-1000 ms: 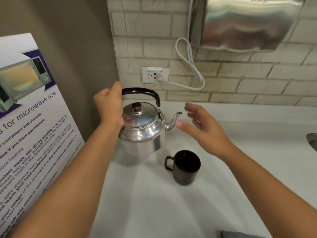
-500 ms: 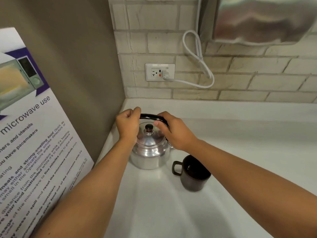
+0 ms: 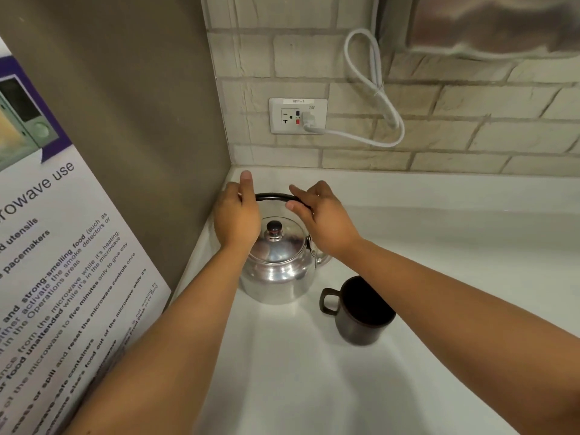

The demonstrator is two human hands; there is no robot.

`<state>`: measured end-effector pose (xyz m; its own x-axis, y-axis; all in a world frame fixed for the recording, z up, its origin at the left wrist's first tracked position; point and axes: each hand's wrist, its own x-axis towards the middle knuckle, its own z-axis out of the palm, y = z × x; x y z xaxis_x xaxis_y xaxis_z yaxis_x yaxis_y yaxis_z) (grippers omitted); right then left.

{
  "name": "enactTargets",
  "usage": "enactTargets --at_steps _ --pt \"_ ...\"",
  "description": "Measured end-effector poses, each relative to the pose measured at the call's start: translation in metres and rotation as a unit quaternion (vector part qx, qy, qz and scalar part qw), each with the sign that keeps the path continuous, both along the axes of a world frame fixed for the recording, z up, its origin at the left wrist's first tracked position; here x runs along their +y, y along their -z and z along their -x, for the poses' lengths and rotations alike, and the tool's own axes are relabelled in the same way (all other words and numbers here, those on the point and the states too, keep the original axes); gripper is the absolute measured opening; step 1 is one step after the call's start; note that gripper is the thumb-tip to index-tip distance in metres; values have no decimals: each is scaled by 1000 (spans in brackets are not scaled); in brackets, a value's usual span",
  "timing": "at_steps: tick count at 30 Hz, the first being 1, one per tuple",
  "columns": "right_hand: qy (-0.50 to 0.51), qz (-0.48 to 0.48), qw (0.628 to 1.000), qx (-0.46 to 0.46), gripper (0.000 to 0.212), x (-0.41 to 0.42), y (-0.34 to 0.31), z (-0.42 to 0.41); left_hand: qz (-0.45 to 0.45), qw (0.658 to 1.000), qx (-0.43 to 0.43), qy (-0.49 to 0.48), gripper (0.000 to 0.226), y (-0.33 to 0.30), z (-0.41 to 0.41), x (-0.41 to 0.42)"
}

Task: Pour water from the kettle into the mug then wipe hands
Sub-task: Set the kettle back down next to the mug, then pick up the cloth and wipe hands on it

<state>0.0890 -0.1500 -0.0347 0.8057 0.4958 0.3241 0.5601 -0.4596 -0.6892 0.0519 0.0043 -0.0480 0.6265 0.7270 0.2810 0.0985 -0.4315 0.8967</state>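
A shiny metal kettle (image 3: 276, 271) with a black lid knob stands on the white counter (image 3: 314, 372) in the corner. My left hand (image 3: 237, 218) wraps the left end of its black arched handle (image 3: 272, 196), thumb sticking straight up. My right hand (image 3: 323, 222) curls its fingers over the right end of the same handle. The right wrist hides most of the spout, which points right. A dark brown mug (image 3: 365, 312) stands upright just right of the kettle, handle turned towards it, apart from both hands.
A brown side panel (image 3: 141, 120) and a microwave-use poster (image 3: 47, 262) close off the left. On the brick wall behind are an outlet (image 3: 298, 116) with a white cord (image 3: 376, 98) and a steel dispenser (image 3: 489, 23) at top right. The counter runs on to the right.
The kettle, held up in my left hand a second ago, now rests on the counter. My right hand has come onto the handle. The left thumb has lifted off it.
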Motion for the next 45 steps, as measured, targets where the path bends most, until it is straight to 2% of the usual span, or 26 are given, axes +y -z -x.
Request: enactTargets --at_steps 3,5,10,14,17,21,24,26,28,32,33,35,37,38,39,41,43,45 --pt "25 -25 999 -14 37 4 2 -8 -86 993 -68 53 34 4 1 5" --pt "46 -33 998 -10 32 8 4 -13 -123 986 -63 94 28 12 0 11" --pt "101 11 994 25 17 18 8 -27 -75 983 52 162 33 13 -18 30" --pt "106 51 989 85 11 22 10 -36 -43 977 142 153 33 12 -29 40" --pt "95 100 988 74 10 20 11 -39 -37 971 182 154 42 17 -33 41" --pt "89 124 983 99 18 18 8 -37 -11 969 203 142 49 18 -32 40" --pt "69 189 973 111 34 13 -8 -31 -76 957 241 142 50 6 -26 36" --pt "74 142 981 107 40 -2 -26 -18 -122 963 210 120 43 -6 -15 29" --pt "91 75 991 66 39 -35 -44 11 -130 978 128 97 33 -13 5 16" --pt "144 0 990 4 12 -140 -44 109 -171 980 -48 88 13 5 77 -33" --pt "171 13 985 7 11 -167 -33 136 -173 979 -59 91 9 17 98 -47" --pt "201 101 974 30 11 -214 -1 184 -177 978 -28 104 9 48 138 -68" --pt "189 283 936 95 13 -240 41 231 -186 975 34 119 9 81 171 -80" --pt "178 361 910 100 30 -244 57 251 -196 969 66 132 9 93 183 -84" --pt "154 385 905 96 50 -248 71 268 -213 960 99 151 16 101 191 -87" --pt "152 347 921 96 67 -251 87 283 -257 935 150 192 35 110 196 -90" --pt "128 359 921 81 73 -253 100 268 -280 914 188 225 44 111 192 -95" --pt "110 359 924 70 67 -247 108 229 -295 896 218 249 48 113 188 -98"
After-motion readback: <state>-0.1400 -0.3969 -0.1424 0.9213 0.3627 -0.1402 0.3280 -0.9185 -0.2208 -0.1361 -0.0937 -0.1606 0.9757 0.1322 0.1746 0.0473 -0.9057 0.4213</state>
